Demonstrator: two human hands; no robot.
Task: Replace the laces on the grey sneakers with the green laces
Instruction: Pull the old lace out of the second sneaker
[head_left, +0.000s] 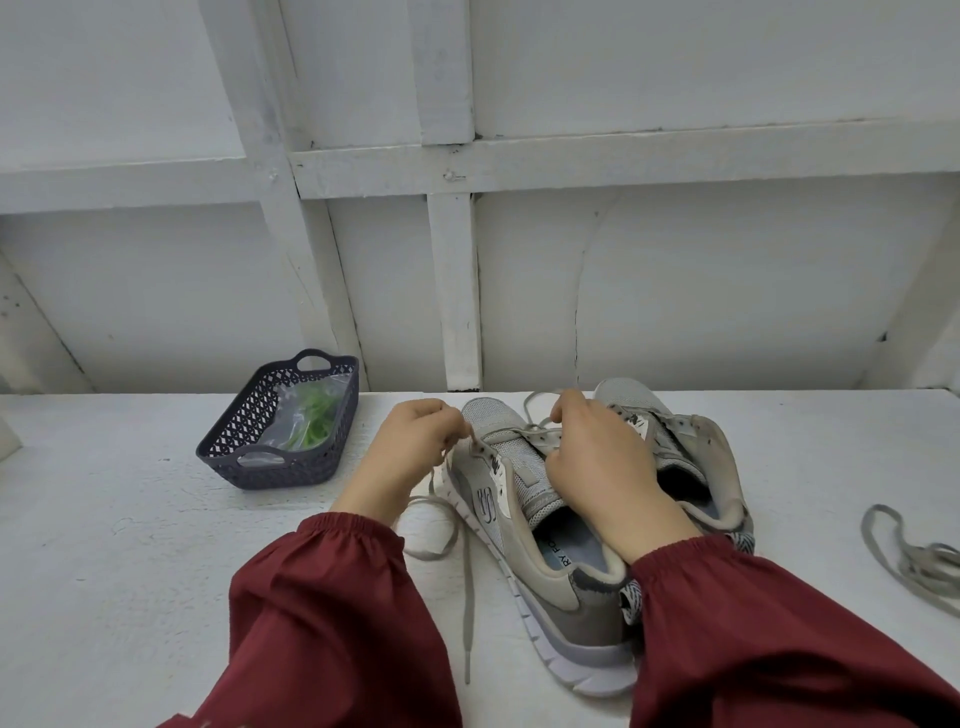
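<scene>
L hand (415, 441) + R hand (597, 460) both pinch grey lace (469, 597) on left sneaker (571, 618); green laces (314, 421) sit bagged in basket (270, 470). Yank hard n it'll prob snag an eyelet.

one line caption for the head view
Left hand and right hand grip the grey lace on a sneaker; green laces lie in basket

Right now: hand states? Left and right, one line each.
Left hand: pinching the grey lace beside the eyelets of the left grey sneaker.
Right hand: fingers curled on the same lace, over the tongue.
</scene>
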